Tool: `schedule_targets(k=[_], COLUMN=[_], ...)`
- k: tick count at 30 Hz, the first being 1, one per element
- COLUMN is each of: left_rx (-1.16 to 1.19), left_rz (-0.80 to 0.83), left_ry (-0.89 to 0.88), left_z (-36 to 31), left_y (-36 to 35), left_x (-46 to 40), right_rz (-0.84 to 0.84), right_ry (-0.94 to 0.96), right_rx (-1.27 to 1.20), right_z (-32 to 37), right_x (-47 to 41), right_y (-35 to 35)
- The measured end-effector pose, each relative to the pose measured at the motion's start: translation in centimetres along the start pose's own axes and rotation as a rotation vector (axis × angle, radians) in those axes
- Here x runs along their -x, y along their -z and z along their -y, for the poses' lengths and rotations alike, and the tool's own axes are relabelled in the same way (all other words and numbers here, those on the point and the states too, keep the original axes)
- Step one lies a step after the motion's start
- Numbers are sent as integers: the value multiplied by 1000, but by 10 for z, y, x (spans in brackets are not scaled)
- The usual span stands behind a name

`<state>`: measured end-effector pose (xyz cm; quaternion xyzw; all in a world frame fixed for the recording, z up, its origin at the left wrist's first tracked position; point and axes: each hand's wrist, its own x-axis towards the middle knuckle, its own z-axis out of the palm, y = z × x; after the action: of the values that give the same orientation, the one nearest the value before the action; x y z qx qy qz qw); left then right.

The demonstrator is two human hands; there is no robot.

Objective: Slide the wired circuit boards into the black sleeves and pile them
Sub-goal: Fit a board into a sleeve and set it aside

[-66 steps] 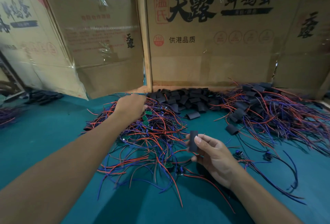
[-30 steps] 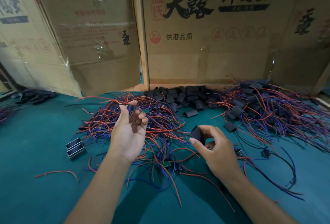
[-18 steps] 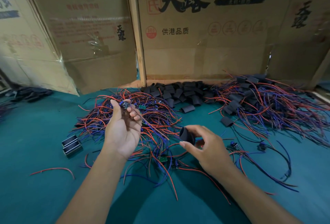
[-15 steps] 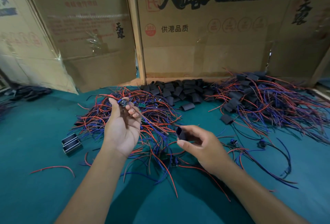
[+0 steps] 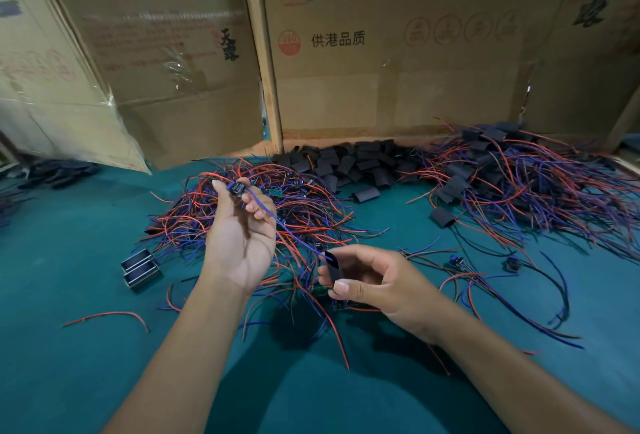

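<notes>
circuit board | pinched, left hand | black sleeve pinched, right hand

I see a teal-covered table backed by tall printed cardboard boxes, a wooden post between them; light is dim.
</notes>
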<state>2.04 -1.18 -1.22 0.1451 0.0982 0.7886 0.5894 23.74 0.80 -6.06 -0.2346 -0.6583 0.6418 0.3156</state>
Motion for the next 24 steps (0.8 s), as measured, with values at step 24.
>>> schedule_targets(k=[24], left_rx=[-310], left_rz=[-171], left_ry=[-166], left_z=[-1], left_y=[-4], left_x=[-2], right_rz=[52], right_ry=[4], right_rx=[-193], right_z=[6], right_x=[2], right_y=[-2])
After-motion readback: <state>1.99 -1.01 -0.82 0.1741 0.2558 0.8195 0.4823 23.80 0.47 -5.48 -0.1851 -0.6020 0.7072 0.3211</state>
